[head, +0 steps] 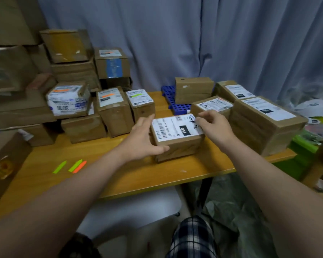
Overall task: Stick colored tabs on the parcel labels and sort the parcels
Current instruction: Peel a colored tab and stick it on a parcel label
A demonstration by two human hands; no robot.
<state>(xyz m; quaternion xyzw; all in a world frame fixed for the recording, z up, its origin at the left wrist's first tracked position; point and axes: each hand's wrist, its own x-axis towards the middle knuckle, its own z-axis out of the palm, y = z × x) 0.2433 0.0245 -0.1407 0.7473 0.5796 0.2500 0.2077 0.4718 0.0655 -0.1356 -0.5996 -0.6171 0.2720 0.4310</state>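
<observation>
The parcel [177, 146] is kept mid-bench [119, 174], its label [173, 127] upward, presumably so that a tab can be stuck on. Its left side is clasped by the left hand [142, 138], thumb round the near corner; its far right corner is gripped by the right hand [214, 125]. Loose tabs [75, 165] lie near left, within reach. Tabbed parcels [112, 108] are grouped far left, untabbed parcels [265, 123] right.
</observation>
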